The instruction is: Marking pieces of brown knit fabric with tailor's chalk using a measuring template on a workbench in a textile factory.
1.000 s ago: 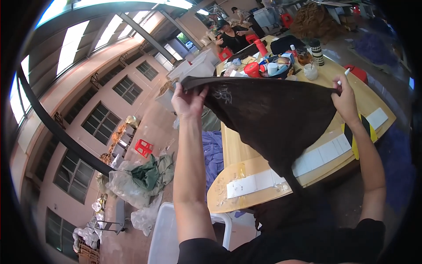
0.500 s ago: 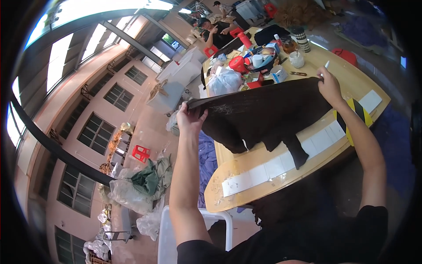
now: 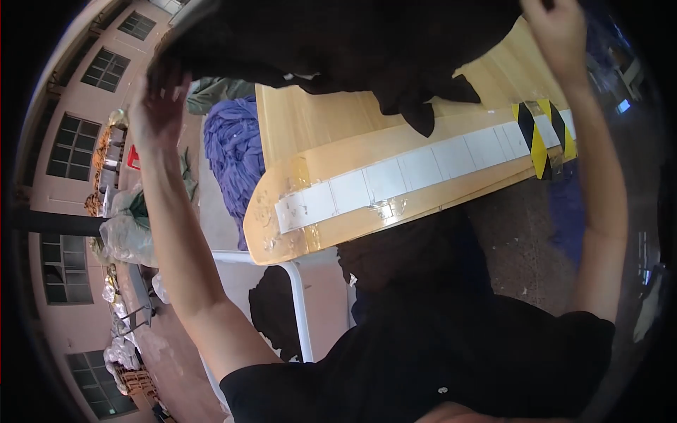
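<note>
A dark brown, irregular-edged, hide-like sheet (image 3: pixel 338 49) is stretched between my raised hands over the wooden table (image 3: pixel 289 127). Its ragged lower edge hangs down in pointed flaps near the middle. My left hand (image 3: pixel 159 116) is closed on the sheet's left end, its fingers in shadow and partly covered. At the top right, my right hand (image 3: pixel 560 32) grips the other end; the frame's top edge cuts off part of it. Along the table's near edge runs a white strip with ruled lines (image 3: pixel 402 170), crossed at its right by yellow-and-black striped tape (image 3: pixel 539 141).
A heap of purple fabric (image 3: pixel 233 151) lies beyond the table's left end. Below that corner stands a white-rimmed bin (image 3: pixel 300 303) with a dark piece (image 3: pixel 273 310) inside. Clear plastic bags (image 3: pixel 130 240) lie on the floor at the left.
Both hands have lifted the sheet higher, the left hand also moving outward. My view has tilted down, so the table's far clutter is out of sight. The white pen at my right hand no longer shows.
</note>
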Demonstrator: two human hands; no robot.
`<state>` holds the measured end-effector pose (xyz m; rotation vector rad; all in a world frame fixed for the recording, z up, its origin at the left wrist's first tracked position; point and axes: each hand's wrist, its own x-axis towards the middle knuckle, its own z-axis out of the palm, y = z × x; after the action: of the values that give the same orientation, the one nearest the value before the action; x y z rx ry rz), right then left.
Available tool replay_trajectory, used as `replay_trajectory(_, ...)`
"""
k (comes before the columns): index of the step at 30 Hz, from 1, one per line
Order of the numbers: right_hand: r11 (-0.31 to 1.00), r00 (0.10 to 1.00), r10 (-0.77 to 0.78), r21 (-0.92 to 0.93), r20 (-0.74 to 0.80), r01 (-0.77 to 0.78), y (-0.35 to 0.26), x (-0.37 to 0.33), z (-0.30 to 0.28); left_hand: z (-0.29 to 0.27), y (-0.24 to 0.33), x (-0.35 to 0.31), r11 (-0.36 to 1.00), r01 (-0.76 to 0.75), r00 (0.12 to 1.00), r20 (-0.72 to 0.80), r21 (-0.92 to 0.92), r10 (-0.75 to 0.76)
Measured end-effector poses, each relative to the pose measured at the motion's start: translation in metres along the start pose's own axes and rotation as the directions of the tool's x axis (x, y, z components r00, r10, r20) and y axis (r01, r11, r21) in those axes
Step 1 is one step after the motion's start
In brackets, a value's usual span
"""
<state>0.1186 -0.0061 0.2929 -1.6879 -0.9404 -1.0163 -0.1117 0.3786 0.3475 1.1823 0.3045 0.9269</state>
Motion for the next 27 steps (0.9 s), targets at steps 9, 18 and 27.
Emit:
replay_trajectory(9, 0.986, 0.688, 0.090, -0.162, 0.720, 0.040, 0.066, -0.212, 0.048, -0.152, -0.165, -0.101, 0.653, 0.750, 0.657, -0.223, 0.102, -0.720)
replay_trajectory(18, 0.963, 0.713, 0.195, -0.268, 0.674, -0.010, 0.066, -0.216, -0.011, -0.169, -0.158, -0.165, 0.538, 0.693, 0.687, -0.216, 0.480, -0.694)
replay_trajectory(27, 0.953, 0.679, 0.251, -0.300, 0.690, -0.047, 0.073, -0.231, -0.016, -0.165, -0.163, -0.180, 0.572, 0.724, 0.672, -0.210, 0.384, -0.710)
